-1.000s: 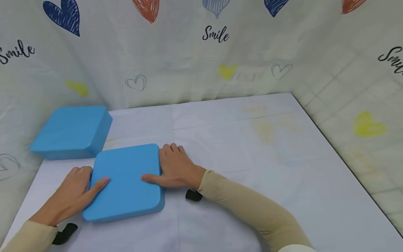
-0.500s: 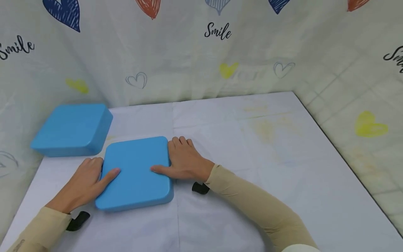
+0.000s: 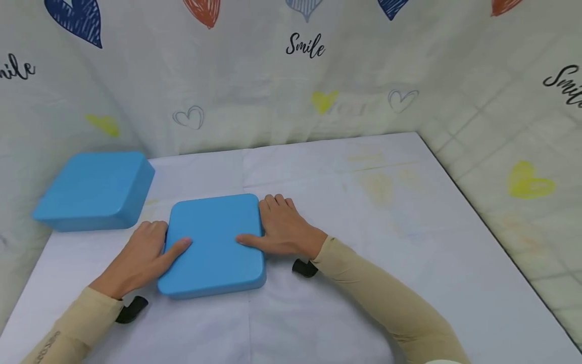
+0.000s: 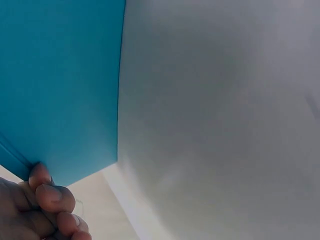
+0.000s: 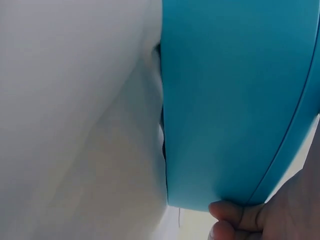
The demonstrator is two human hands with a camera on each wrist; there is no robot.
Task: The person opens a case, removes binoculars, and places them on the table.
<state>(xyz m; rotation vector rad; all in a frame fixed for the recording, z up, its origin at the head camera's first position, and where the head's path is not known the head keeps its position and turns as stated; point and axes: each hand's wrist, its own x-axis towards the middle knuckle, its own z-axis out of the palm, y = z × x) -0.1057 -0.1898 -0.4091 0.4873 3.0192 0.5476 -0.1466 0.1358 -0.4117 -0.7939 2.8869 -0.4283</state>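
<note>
A blue lidded box point(image 3: 213, 253) with rounded corners lies lid-up over the white table, held from both sides. My left hand point(image 3: 141, 258) grips its left side, thumb on the lid and fingers down the side. Opposite, my right hand point(image 3: 288, 230) holds the right side, its thumb also across the lid. A thin seam below the lid runs along the box wall point(image 5: 225, 110) in the right wrist view. Curled fingertips of the left hand point(image 4: 50, 202) touch a corner of the box point(image 4: 60, 90) in the left wrist view. The box's underside is hidden.
A second blue box point(image 3: 93, 189) of similar look stands at the table's back left corner, close to the held one. A curtain with hearts point(image 3: 254, 76) hangs behind the white table point(image 3: 373, 217) and along its sides. Black wrist devices point(image 3: 132, 309) sit under both wrists.
Both hands have shifted the held box rightward and a little away from the person, widening its distance from the second box. The grip looks the same. The head view has turned slightly.
</note>
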